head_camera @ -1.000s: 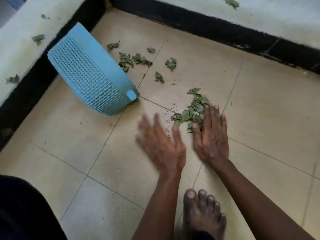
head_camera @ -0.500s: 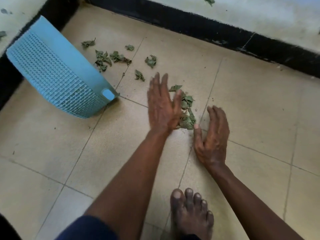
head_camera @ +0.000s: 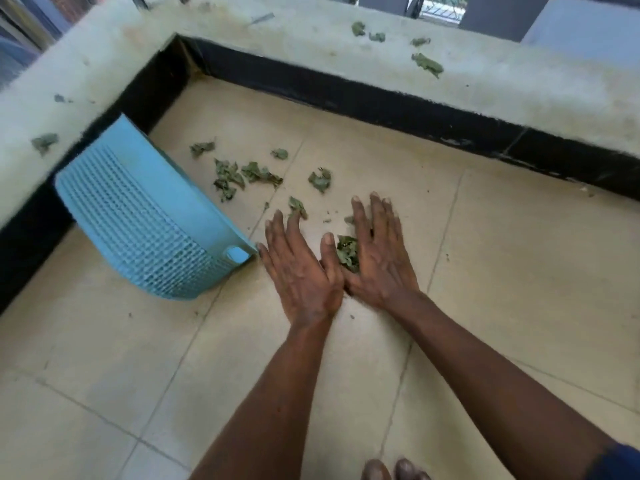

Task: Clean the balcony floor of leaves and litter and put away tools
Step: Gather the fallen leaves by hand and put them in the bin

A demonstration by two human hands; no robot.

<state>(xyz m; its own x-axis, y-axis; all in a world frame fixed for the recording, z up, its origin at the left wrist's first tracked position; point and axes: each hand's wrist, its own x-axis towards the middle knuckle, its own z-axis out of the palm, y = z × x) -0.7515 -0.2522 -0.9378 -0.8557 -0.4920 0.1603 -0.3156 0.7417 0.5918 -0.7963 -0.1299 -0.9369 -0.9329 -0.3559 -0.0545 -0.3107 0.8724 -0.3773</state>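
Person crouched over tiled floor [head_camera: 502,271], both arms stretched out. Left hand [head_camera: 301,268] and right hand [head_camera: 381,258] flat on the tiles, fingers straight and spread, wrists touching so they form a V. Small leaf pile [head_camera: 348,252] sits trapped between the two thumbs. Neither hand grips anything. Light blue basket [head_camera: 149,233] lies tipped on its side just left of the left hand, its rim corner almost at the little finger. Loose leaves [head_camera: 242,174] scattered on the floor beyond the basket. More leaves on the concrete ledge [head_camera: 519,84]. Bare toes [head_camera: 384,471] at bottom edge.
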